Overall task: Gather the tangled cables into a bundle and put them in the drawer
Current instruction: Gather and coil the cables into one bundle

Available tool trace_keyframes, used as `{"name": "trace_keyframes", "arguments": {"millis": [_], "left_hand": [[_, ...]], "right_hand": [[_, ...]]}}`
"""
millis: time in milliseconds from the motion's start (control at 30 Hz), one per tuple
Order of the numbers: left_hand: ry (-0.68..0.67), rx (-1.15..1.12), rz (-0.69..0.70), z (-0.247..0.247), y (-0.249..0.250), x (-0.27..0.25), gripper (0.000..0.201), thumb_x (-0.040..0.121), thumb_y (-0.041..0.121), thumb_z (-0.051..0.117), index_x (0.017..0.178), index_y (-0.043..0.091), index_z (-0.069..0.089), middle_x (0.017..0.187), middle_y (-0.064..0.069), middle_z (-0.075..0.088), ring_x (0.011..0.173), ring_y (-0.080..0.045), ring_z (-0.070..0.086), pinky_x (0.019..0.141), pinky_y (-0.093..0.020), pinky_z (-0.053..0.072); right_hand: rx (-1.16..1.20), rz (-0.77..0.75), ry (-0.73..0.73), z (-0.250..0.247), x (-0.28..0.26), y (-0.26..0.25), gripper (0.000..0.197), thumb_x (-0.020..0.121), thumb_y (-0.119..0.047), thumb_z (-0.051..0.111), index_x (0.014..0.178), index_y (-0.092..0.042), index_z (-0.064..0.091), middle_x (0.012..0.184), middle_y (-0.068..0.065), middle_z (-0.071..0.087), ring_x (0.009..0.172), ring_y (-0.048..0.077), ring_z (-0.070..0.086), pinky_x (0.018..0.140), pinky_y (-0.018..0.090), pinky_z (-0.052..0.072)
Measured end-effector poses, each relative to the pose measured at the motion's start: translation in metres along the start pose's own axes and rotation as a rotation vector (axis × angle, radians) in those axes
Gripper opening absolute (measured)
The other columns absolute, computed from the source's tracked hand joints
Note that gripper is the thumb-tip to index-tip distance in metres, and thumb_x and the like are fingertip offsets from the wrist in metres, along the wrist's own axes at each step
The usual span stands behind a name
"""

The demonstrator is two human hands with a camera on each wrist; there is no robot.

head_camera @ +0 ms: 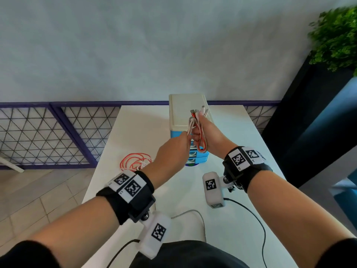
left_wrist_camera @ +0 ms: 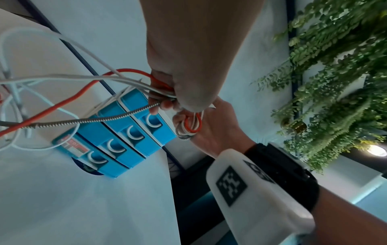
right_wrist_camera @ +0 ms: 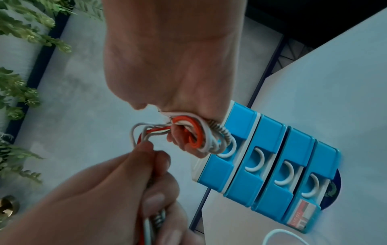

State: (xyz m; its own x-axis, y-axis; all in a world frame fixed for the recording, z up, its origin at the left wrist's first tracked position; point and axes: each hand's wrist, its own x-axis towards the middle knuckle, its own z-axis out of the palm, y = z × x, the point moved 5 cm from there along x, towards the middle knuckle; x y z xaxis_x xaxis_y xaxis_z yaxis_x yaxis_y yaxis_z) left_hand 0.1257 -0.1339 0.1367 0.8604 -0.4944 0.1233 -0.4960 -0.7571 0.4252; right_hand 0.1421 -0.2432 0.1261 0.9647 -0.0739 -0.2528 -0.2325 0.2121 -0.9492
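An indoor office-like or lounge corner, not a workshop: a plain white table (head_camera: 241, 132) stands against a pale grey plastered wall (head_camera: 135, 45), with purple wire-mesh panels (head_camera: 48, 132) at middle left, beige floor tiles (head_camera: 29, 200) at lower left and a leafy green plant (head_camera: 336, 35) on a dark partition at upper right.

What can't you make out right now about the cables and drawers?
- Cable count in the bundle: right hand covers it, all views.
- Loose cable pile: left hand hides part, head view.
- Drawer unit label: blurred; contents hidden, drawers closed.
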Motion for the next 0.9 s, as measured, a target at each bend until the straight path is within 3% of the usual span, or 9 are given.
{"name": "trace_keyframes", "arguments": {"millis": [100,233,333,467,600,700,767,833,900], "left_hand": [[0.011,0.079,0.05,-0.004,0.013,-0.001,0.023,0.102,0.026,0.03,0.105,0.01,0.047,0.08,-0.005,0.051,0.07,-0.025,0.05,0.061,-0.035,0.037],[0.034,0.134,0.09,-0.008,0.025,0.0,0.023,0.097,0.011,0.037,0.111,0.001,0.051,0.086,-0.01,0.058,0.08,-0.032,0.058,0.062,-0.037,0.035],[0.004,0.159,0.12,-0.009,0.032,-0.002,0.025,0.096,0.007,0.035,0.11,-0.004,0.052,0.095,-0.017,0.062,0.087,-0.036,0.06,0.065,-0.037,0.036],[-0.143,0.006,0.074,-0.006,0.03,0.005,0.028,0.1,0.018,0.032,0.113,-0.001,0.048,0.086,-0.014,0.057,0.075,-0.029,0.057,0.058,-0.031,0.038],[-0.364,-0.132,0.075,0.002,0.022,0.008,0.027,0.1,0.031,0.033,0.09,0.014,0.052,0.087,-0.008,0.07,0.071,-0.017,0.061,0.064,-0.028,0.046],[-0.505,-0.22,0.105,0.01,0.019,0.004,0.026,0.101,0.024,0.031,0.09,0.012,0.051,0.091,-0.008,0.072,0.066,-0.007,0.055,0.061,-0.018,0.038],[-0.528,-0.267,0.102,0.017,0.018,0.0,0.029,0.102,0.023,0.03,0.09,0.01,0.053,0.086,-0.006,0.065,0.065,-0.006,0.051,0.061,-0.017,0.038],[-0.488,-0.279,0.091,0.024,0.017,-0.003,0.031,0.102,0.026,0.029,0.092,0.01,0.054,0.083,-0.002,0.059,0.066,-0.007,0.05,0.062,-0.02,0.039],[-0.427,-0.285,0.114,0.032,0.015,-0.006,0.03,0.102,0.027,0.03,0.091,0.01,0.052,0.084,-0.004,0.058,0.071,-0.015,0.051,0.071,-0.029,0.042]], "right_hand": [[0.014,-0.016,-0.041,0.003,-0.003,-0.002,0.049,0.086,-0.068,0.043,0.071,-0.021,0.041,0.058,-0.003,0.036,0.05,0.01,0.038,0.055,0.025,0.034],[-0.115,-0.05,-0.094,0.008,-0.008,-0.001,0.035,0.088,-0.038,0.065,0.072,-0.016,0.043,0.054,0.0,0.043,0.048,0.014,0.046,0.048,0.025,0.037],[-0.016,0.006,-0.044,0.005,-0.008,0.003,0.025,0.091,-0.031,0.062,0.081,-0.014,0.047,0.059,0.001,0.05,0.051,0.012,0.055,0.048,0.024,0.046],[-0.048,-0.012,0.048,-0.002,-0.002,0.003,0.026,0.097,-0.039,0.051,0.083,-0.017,0.051,0.066,-0.002,0.048,0.052,0.008,0.05,0.05,0.022,0.041],[0.141,-0.048,0.051,-0.008,0.003,-0.003,0.031,0.099,-0.039,0.046,0.076,-0.018,0.044,0.059,-0.004,0.035,0.048,0.006,0.04,0.047,0.017,0.039],[0.228,-0.053,0.039,-0.009,0.004,-0.006,0.035,0.098,-0.044,0.045,0.075,-0.017,0.045,0.06,-0.004,0.039,0.053,0.009,0.044,0.049,0.023,0.046],[0.289,-0.047,0.035,-0.007,0.004,-0.005,0.037,0.096,-0.046,0.047,0.075,-0.016,0.049,0.064,-0.001,0.049,0.061,0.012,0.055,0.06,0.032,0.055],[0.399,-0.025,0.011,-0.002,0.003,-0.003,0.04,0.095,-0.046,0.048,0.072,-0.014,0.053,0.071,0.004,0.06,0.075,0.018,0.067,0.073,0.045,0.059],[0.481,-0.011,0.007,0.003,0.001,-0.001,0.043,0.095,-0.047,0.048,0.07,-0.013,0.053,0.074,0.008,0.065,0.079,0.024,0.071,0.074,0.048,0.059]]}}
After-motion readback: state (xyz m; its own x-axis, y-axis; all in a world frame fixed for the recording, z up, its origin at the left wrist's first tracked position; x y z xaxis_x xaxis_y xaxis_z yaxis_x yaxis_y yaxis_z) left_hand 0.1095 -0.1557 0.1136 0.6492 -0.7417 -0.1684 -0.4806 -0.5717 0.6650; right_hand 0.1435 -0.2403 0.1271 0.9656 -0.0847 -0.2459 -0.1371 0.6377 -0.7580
